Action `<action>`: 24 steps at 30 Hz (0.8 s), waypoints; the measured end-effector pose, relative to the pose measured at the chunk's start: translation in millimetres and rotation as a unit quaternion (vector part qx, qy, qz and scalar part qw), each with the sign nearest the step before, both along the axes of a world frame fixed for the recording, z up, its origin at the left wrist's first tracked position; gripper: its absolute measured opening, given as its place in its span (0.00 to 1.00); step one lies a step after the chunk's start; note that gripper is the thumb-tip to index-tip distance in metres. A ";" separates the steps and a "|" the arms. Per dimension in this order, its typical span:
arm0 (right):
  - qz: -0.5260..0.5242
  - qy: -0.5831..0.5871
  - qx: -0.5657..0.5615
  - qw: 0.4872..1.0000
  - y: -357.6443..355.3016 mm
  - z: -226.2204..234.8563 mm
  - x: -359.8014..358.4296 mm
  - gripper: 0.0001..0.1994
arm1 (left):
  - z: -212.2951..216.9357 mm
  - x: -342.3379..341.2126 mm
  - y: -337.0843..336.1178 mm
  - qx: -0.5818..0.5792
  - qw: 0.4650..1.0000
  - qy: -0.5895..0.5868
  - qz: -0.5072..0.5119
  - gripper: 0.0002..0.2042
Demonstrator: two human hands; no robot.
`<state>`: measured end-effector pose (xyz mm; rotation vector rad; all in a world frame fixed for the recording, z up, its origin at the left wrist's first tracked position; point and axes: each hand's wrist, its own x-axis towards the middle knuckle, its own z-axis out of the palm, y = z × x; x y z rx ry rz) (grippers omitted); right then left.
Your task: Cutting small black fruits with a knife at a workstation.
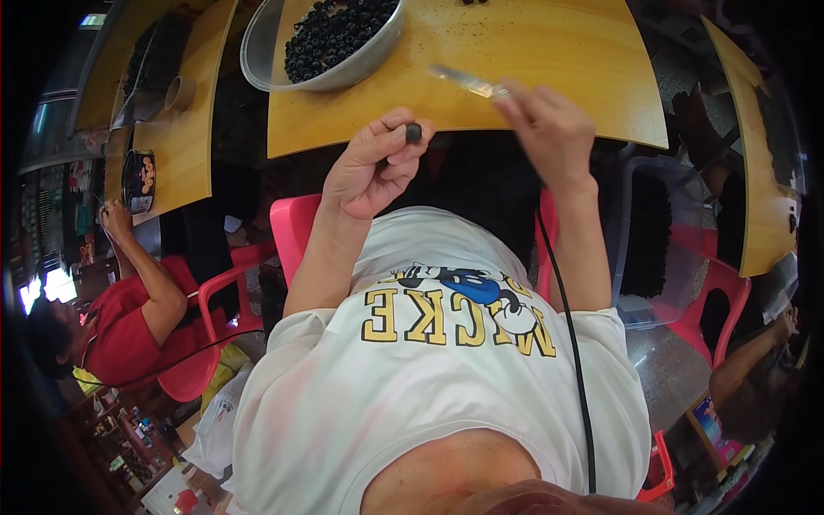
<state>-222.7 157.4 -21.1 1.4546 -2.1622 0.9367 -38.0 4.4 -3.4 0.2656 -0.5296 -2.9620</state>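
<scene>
My left hand [371, 167], raised just off the near edge of the table, pinches a small black cylindrical piece [414, 133] between thumb and fingers. A second dark bit shows lower down by the curled fingers, too small to make out. In my right hand [556, 129] is a thin knife [465, 81] with a shiny blade, pointing left over the tabletop. The blade is apart from the black piece. A clear plastic bowl [251, 64] at the far left of the table holds many small black round pieces [330, 43], some with holes showing.
Dark crumbs dot the yellow table [549, 51]. A clear plastic bin [631, 283] with black contents stands on my right, by a pink chair [717, 296]. On the left, a person in red [129, 335] works at another table [184, 142]. A black cable [573, 343] runs down my right side.
</scene>
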 end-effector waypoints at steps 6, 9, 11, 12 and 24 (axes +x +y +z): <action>0.021 -0.274 -0.171 0.946 -2.0 5.8 1.5 0.10 | 8.2 -2.8 2.7 0.003 1.000 -0.015 -0.017 0.17; 0.012 -0.359 -0.203 0.911 -0.2 5.4 -5.8 0.12 | 12.6 -0.4 4.4 -0.046 0.996 -0.024 -0.075 0.15; 0.016 -0.436 -0.232 0.869 3.4 2.2 -9.4 0.14 | 21.6 0.9 4.9 -0.072 0.990 -0.039 -0.112 0.10; 0.020 -0.431 -0.241 0.869 3.8 3.0 -9.9 0.14 | 29.3 -2.0 0.8 -0.082 0.990 -0.035 -0.113 0.10; 0.019 -0.343 -0.186 0.920 8.2 12.2 -0.1 0.12 | 168.6 -171.5 -230.1 -0.252 0.935 -0.060 0.242 0.37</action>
